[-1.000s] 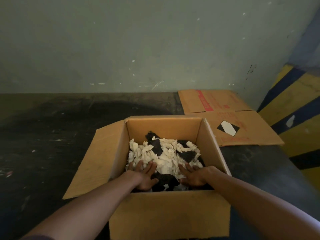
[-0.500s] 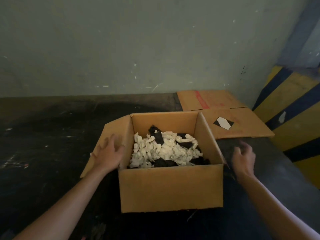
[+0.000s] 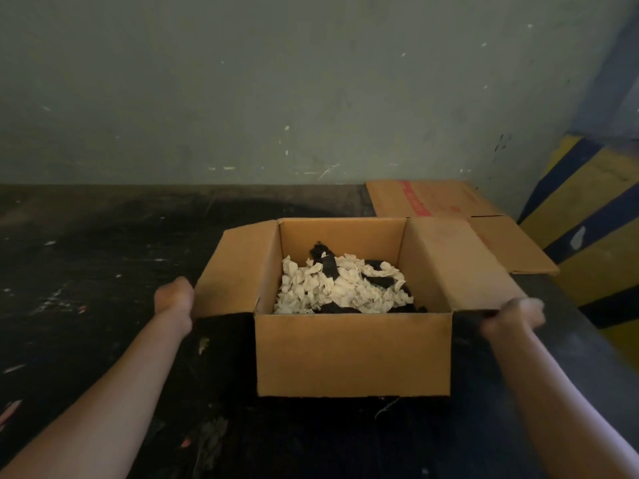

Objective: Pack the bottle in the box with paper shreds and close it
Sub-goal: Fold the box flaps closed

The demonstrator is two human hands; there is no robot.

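An open cardboard box [image 3: 352,354] stands on the dark floor in front of me. White paper shreds [image 3: 332,288] mixed with black pieces fill its bottom; no bottle shows among them. My left hand [image 3: 174,299] grips the outer edge of the left side flap [image 3: 235,267], which slopes up and outward. My right hand [image 3: 515,314] holds the near corner of the right side flap [image 3: 456,264], raised off the floor and spread outward.
A flattened cardboard sheet [image 3: 432,198] with red print lies behind the box on the right, against the grey wall. A yellow and blue striped ramp [image 3: 594,229] rises at the far right. Scraps litter the dark floor [image 3: 86,271].
Both hands left the shreds inside the box and went out to the sides. Each has taken hold of a side flap, and the right flap has come up from the floor.
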